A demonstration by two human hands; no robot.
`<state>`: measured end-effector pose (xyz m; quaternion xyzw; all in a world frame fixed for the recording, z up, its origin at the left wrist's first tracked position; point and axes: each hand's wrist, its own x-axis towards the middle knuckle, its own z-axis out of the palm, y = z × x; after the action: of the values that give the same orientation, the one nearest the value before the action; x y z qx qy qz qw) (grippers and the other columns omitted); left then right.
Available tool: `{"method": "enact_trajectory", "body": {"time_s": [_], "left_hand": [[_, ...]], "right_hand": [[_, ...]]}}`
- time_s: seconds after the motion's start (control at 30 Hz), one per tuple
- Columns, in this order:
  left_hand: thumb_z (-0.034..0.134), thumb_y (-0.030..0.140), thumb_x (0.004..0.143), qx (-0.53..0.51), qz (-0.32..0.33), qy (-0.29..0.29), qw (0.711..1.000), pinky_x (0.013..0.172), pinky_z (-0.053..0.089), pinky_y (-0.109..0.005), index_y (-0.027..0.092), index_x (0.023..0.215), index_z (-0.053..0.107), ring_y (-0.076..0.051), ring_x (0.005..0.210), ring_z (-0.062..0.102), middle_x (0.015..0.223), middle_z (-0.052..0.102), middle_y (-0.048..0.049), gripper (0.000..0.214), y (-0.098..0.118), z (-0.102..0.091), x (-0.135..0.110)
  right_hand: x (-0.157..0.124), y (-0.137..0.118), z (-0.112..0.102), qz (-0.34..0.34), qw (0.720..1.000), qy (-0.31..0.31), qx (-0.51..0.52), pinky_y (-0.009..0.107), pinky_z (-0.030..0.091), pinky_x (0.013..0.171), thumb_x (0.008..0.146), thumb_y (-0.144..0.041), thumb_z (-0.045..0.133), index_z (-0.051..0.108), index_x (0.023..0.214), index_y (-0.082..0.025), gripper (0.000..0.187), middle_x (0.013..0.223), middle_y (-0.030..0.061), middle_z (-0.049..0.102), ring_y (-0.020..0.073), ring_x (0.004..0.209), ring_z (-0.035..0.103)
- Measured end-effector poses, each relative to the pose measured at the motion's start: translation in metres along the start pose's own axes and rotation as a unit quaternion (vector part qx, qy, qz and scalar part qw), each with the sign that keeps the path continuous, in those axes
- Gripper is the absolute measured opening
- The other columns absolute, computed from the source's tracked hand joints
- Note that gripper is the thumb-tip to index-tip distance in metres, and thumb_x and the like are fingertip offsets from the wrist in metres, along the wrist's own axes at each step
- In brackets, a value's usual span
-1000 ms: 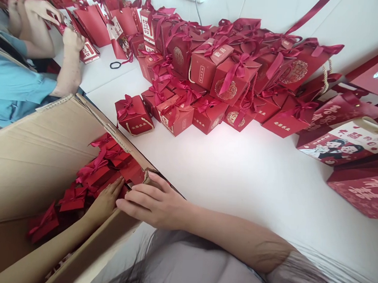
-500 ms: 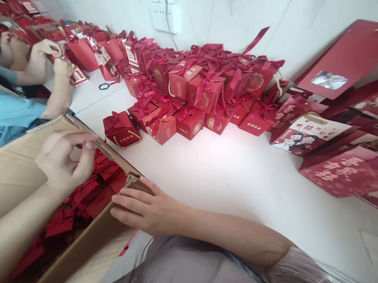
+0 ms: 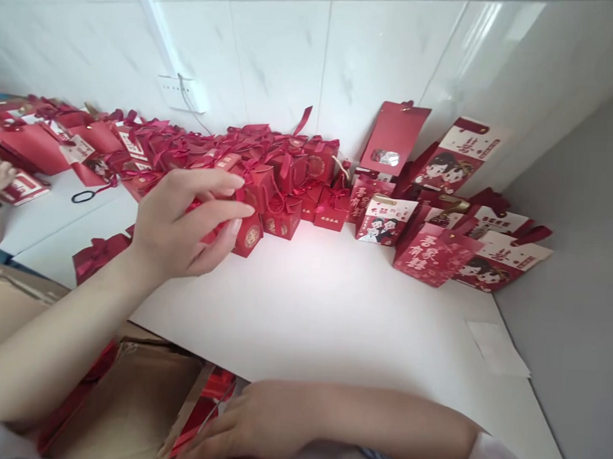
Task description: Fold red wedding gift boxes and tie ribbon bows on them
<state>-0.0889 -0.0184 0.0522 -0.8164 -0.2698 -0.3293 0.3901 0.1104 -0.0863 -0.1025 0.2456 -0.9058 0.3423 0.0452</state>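
The left hand (image 3: 183, 223) hangs above the white table (image 3: 323, 312), fingers loosely curled, gripping nothing, thumb parted from them. Just beyond it and to either side stand red gift boxes (image 3: 331, 211) topped with ribbon bows; those whose tops show are folded closed, their contents hidden. Below the left forearm is a cardboard carton (image 3: 138, 399) with red things (image 3: 105, 363) inside, mostly covered by the arm. The right hand (image 3: 248, 422) lies low beside the carton, near a glossy red item (image 3: 202, 410); whether it grips anything cannot be told. Well to the left hand's right, gift bags (image 3: 383, 221) stand clustered, the tallest red one having a window (image 3: 385, 157) with something silvery in it
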Motion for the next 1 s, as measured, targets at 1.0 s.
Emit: {"method": "enact_trajectory", "body": {"time_s": [1.0], "left_hand": [[0.05, 0.018, 0.096, -0.315, -0.346, -0.151, 0.871, 0.107, 0.045, -0.04, 0.022, 0.111, 0.063, -0.021, 0.119, 0.057, 0.121, 0.059, -0.0071, 0.021, 0.099, 0.225, -0.083]], "right_hand": [[-0.314, -0.005, -0.151, 0.606, 0.525, 0.431, -0.414, 0.052, 0.049, 0.099, 0.093, -0.024, 0.051, 0.067, 0.117, -0.018, 0.03, 0.124, 0.0126, 0.066, 0.0338, 0.114, 0.062]]}}
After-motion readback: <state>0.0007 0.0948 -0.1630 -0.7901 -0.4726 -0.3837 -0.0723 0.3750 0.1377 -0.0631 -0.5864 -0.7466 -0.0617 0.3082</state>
